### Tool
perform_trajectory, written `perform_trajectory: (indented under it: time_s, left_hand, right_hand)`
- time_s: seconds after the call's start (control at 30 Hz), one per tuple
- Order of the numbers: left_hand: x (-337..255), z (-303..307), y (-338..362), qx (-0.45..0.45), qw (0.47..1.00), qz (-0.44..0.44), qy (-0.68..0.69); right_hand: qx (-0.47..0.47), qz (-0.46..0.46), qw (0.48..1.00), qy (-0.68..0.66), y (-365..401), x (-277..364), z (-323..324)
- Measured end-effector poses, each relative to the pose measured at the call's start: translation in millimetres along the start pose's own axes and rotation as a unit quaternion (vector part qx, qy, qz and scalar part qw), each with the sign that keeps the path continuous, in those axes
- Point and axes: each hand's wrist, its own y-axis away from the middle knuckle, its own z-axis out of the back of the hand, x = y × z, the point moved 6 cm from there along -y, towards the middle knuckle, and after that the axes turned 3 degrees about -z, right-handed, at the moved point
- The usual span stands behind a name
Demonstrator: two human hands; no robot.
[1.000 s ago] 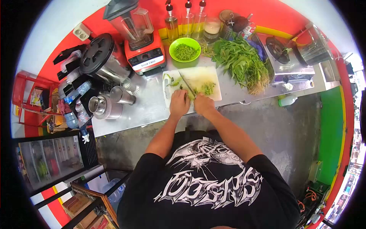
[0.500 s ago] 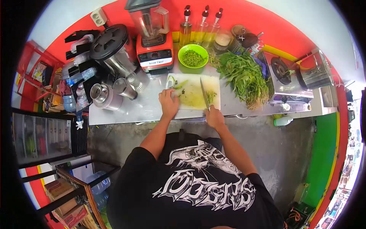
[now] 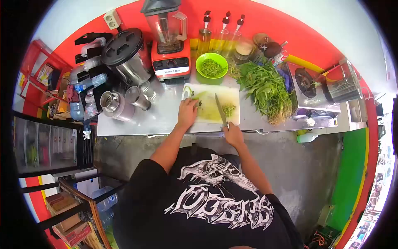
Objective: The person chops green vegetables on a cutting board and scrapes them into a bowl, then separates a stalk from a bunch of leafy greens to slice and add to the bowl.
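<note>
A white cutting board (image 3: pixel 211 88), stained green in the middle, lies near the front edge of the metal counter. My right hand (image 3: pixel 233 135) grips the handle of a kitchen knife (image 3: pixel 221 108), its blade slanting up and left across the board. Just right of the blade sits a small heap of chopped greens (image 3: pixel 228 110). My left hand (image 3: pixel 188 113) rests on the board's left side with curled fingers, close to dark green bits; what is under the fingertips is hidden. Behind the board, a lime green bowl (image 3: pixel 212 79) holds chopped greens.
Leafy greens with roots (image 3: pixel 265 89) are piled right of the board, beside a gas stove (image 3: pixel 309 89). A red blender (image 3: pixel 171 62), a large steel container (image 3: pixel 130 66), a metal cup (image 3: pixel 137 97) and pump bottles (image 3: pixel 204 39) stand around the back and left.
The view has shifted slightly, so the counter appears lower. My right hand has drawn the knife slightly back and left, widening the gap to the chopped heap. My left hand stays at the board's left.
</note>
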Motion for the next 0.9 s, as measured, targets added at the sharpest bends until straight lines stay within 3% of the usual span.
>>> perform_trajectory:
  time_s: [0.13,0.37,0.43,0.5,0.57,0.6,0.7,0.8,0.9]
  left_hand:
    - [-9,-14,-7,-0.003,0.999,-0.036,0.003]
    - [-38,-40,-11,0.038,0.997,-0.006,0.063]
    - [-50,-54,-15,0.117,0.982,-0.039,0.143]
    - [-56,-56,-15,0.134,0.973,-0.027,0.187]
    - [-54,-51,-16,0.103,0.951,0.057,0.285]
    - [-50,-53,-15,0.106,0.951,0.057,0.284]
    - [-28,-37,-18,0.034,0.972,0.046,0.229]
    - [-11,-12,-20,-0.066,0.996,0.023,0.049]
    - [10,-7,-20,-0.04,0.996,0.072,-0.047]
  right_hand:
    - [-0.01,0.005,1.0,-0.006,-3,-7,3]
    - [0.009,0.002,1.0,-0.004,0,-7,6]
    - [0.008,0.006,1.0,-0.002,-1,-5,6]
    - [-0.005,0.017,1.0,-0.004,0,-1,9]
    - [-0.006,0.017,1.0,-0.014,0,3,12]
    - [-0.006,0.018,1.0,-0.022,0,4,12]
    - [-0.012,0.04,0.998,-0.04,1,6,7]
    - [0.015,0.096,0.994,-0.048,5,9,1]
    - [0.037,0.113,0.992,-0.045,11,2,-1]
